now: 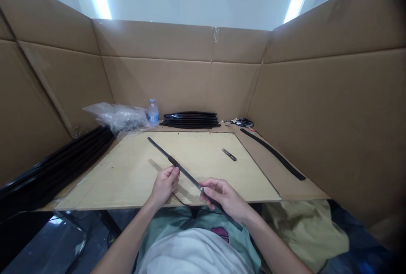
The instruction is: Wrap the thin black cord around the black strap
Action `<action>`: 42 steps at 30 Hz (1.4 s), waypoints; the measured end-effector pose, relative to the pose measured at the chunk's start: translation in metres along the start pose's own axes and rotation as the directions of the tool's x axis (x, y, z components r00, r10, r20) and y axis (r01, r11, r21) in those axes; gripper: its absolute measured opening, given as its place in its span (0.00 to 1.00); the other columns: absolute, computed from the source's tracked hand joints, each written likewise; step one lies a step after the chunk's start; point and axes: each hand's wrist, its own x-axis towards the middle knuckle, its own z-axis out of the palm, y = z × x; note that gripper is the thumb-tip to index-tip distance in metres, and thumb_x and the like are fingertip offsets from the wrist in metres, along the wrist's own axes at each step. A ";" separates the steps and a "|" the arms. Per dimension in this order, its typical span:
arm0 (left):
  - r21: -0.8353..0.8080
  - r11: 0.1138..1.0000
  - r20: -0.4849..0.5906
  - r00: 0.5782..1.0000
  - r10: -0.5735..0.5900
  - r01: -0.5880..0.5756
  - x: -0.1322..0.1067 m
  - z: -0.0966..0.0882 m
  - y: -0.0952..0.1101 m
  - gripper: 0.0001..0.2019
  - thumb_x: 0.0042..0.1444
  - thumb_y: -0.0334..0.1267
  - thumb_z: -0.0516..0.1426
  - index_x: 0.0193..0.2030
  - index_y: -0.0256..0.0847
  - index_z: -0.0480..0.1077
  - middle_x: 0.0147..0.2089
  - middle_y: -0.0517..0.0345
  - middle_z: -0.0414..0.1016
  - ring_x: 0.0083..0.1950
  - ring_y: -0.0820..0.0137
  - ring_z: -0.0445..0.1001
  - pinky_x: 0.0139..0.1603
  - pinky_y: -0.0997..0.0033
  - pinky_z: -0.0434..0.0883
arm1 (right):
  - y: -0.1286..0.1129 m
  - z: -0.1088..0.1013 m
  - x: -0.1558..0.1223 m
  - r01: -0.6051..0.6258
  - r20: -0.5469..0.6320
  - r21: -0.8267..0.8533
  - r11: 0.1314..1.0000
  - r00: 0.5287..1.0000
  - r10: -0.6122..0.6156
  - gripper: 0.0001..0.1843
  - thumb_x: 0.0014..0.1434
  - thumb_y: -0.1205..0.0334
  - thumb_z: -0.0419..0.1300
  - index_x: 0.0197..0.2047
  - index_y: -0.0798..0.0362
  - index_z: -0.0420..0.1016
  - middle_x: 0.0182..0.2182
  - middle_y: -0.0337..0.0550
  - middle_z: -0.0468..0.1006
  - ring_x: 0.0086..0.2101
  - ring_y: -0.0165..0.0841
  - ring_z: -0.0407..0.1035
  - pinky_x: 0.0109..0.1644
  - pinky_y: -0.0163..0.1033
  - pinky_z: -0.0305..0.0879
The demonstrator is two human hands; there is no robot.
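Creased cardboard walls (158, 79) enclose three sides of a smooth, pale board (127, 172), which stretches back towards stacked glossy black strips (190, 120); metal thread snips (229, 154) lie right of centre. Across its front edge slants a slim black rod (190, 176), pinched midway by the curled left hand (165, 183), its lower part gripped between the right hand's (222, 198) thumb and fingers.

Over the board (120, 181), a hand can pass on the left between the pile (63, 164) and the left hand (165, 184), and on the right between the snips (229, 154) and the band (274, 152). The strip (190, 177), slanting from far left to near right, bars the middle with the right hand (223, 195). Bag (122, 117), bottle (153, 114) and bundle (190, 120) block the far edge; cardboard walls (158, 79) close left, far and right.
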 end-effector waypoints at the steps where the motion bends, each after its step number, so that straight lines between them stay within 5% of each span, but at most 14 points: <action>1: -0.020 1.000 0.018 1.000 -0.011 0.011 0.000 0.000 -0.002 0.21 0.50 0.53 0.57 0.23 0.38 0.57 0.16 0.70 0.48 0.16 0.83 0.44 0.15 0.81 0.42 | 0.003 -0.001 0.000 -0.023 -0.001 0.006 1.000 1.000 0.023 0.20 0.54 0.54 0.61 0.47 0.57 0.67 0.28 0.40 0.73 0.22 0.24 0.63 0.24 0.30 0.59; 3: -0.037 0.999 0.053 0.998 -0.027 0.029 -0.001 0.000 -0.003 0.21 0.50 0.53 0.57 0.24 0.39 0.56 0.16 0.70 0.49 0.16 0.82 0.45 0.15 0.81 0.42 | 0.007 -0.004 0.001 -0.090 0.036 -0.004 0.996 0.995 0.090 0.23 0.51 0.55 0.64 0.48 0.56 0.67 0.28 0.38 0.72 0.20 0.23 0.64 0.22 0.30 0.59; 6: -0.007 0.999 0.089 0.995 -0.037 0.038 -0.002 0.001 -0.003 0.20 0.51 0.51 0.57 0.23 0.39 0.54 0.16 0.71 0.48 0.16 0.82 0.44 0.15 0.80 0.43 | 0.010 -0.006 0.001 -0.182 0.140 -0.035 0.983 0.973 0.185 0.18 0.49 0.54 0.65 0.37 0.58 0.69 0.23 0.35 0.69 0.16 0.24 0.65 0.18 0.29 0.59; 11: 0.060 0.998 0.103 0.994 -0.039 0.033 -0.005 0.004 0.000 0.21 0.52 0.50 0.56 0.22 0.39 0.53 0.17 0.70 0.46 0.17 0.82 0.43 0.16 0.79 0.42 | 0.007 -0.002 0.001 -0.160 0.177 0.034 0.987 0.972 0.152 0.20 0.46 0.55 0.67 0.31 0.54 0.58 0.25 0.39 0.75 0.18 0.29 0.69 0.15 0.30 0.61; 18: 0.213 0.976 -0.034 0.999 0.043 -0.035 -0.001 0.003 0.002 0.21 0.53 0.51 0.55 0.21 0.39 0.53 0.18 0.69 0.44 0.18 0.80 0.44 0.17 0.78 0.43 | 0.010 0.006 0.008 -0.097 -0.079 0.062 0.993 0.992 0.102 0.18 0.49 0.52 0.63 0.27 0.55 0.59 0.25 0.43 0.76 0.14 0.23 0.61 0.13 0.28 0.51; 23: 0.191 0.982 -0.028 0.999 0.017 -0.011 0.000 0.003 -0.001 0.20 0.49 0.53 0.58 0.22 0.37 0.59 0.17 0.69 0.49 0.17 0.80 0.45 0.16 0.78 0.43 | 0.008 0.015 0.006 -0.144 -0.153 0.152 0.978 0.974 0.167 0.22 0.43 0.58 0.68 0.41 0.56 0.68 0.25 0.36 0.72 0.19 0.23 0.61 0.18 0.29 0.57; 28: 0.068 0.996 -0.029 0.998 -0.057 0.059 0.000 0.002 -0.002 0.22 0.46 0.54 0.59 0.21 0.38 0.56 0.16 0.71 0.47 0.16 0.82 0.44 0.16 0.79 0.42 | 0.013 0.022 0.005 -0.127 -0.053 0.074 0.989 0.990 0.131 0.19 0.43 0.54 0.68 0.31 0.60 0.70 0.24 0.38 0.71 0.18 0.24 0.63 0.18 0.30 0.61; 34: -0.082 0.994 -0.063 0.995 -0.077 0.072 0.001 0.003 0.000 0.22 0.49 0.53 0.58 0.20 0.38 0.55 0.15 0.72 0.45 0.14 0.84 0.40 0.14 0.80 0.39 | 0.016 0.020 0.006 -0.071 -0.034 0.036 0.997 0.997 0.072 0.23 0.54 0.46 0.58 0.42 0.58 0.71 0.21 0.39 0.70 0.16 0.23 0.59 0.18 0.29 0.54; 42: -0.135 0.987 -0.047 0.995 -0.089 0.082 0.002 0.002 -0.001 0.22 0.50 0.53 0.58 0.22 0.37 0.57 0.17 0.71 0.49 0.14 0.85 0.42 0.14 0.82 0.39 | 0.014 0.012 0.007 -0.112 -0.067 0.083 0.990 0.991 0.118 0.28 0.50 0.47 0.62 0.48 0.59 0.73 0.21 0.37 0.67 0.19 0.24 0.57 0.21 0.30 0.52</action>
